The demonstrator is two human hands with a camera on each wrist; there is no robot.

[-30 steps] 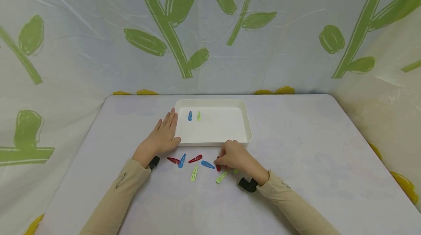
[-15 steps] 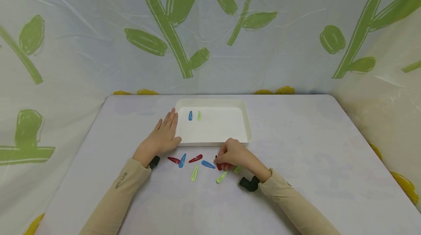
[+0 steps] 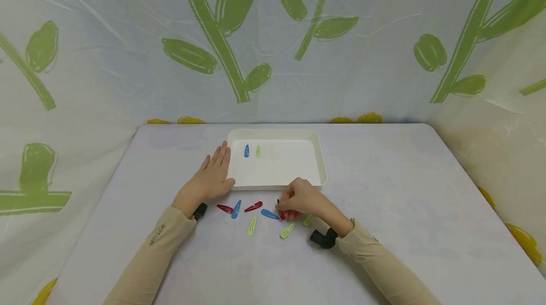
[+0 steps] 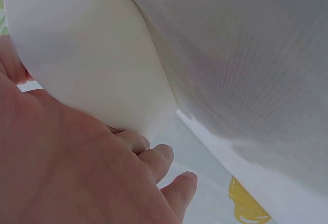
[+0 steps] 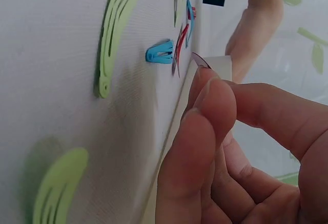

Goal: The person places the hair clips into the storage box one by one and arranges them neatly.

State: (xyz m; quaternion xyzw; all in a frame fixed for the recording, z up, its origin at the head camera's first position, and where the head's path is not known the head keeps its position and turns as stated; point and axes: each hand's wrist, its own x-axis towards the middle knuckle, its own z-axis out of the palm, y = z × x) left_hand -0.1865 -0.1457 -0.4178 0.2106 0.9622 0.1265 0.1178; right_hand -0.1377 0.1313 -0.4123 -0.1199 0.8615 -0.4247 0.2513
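Note:
My right hand pinches a red hair clip between thumb and fingertips, just in front of the white tray. In the right wrist view only a tip of that red clip shows past the fingers. My left hand lies with straight fingers against the tray's left side; the left wrist view shows its fingers along the outer wall. Inside the tray, at the back left, a blue hair clip and a light green hair clip lie side by side.
Several loose clips lie before the tray: a red clip touching a blue clip, another red clip, a blue clip, and green clips nearer the front. A flower-patterned sheet hangs behind the table.
My right hand has raised the red clip slightly and turned it between the fingers, shifting a little. More of the green clip under the wrist shows. The left hand and tray stay put.

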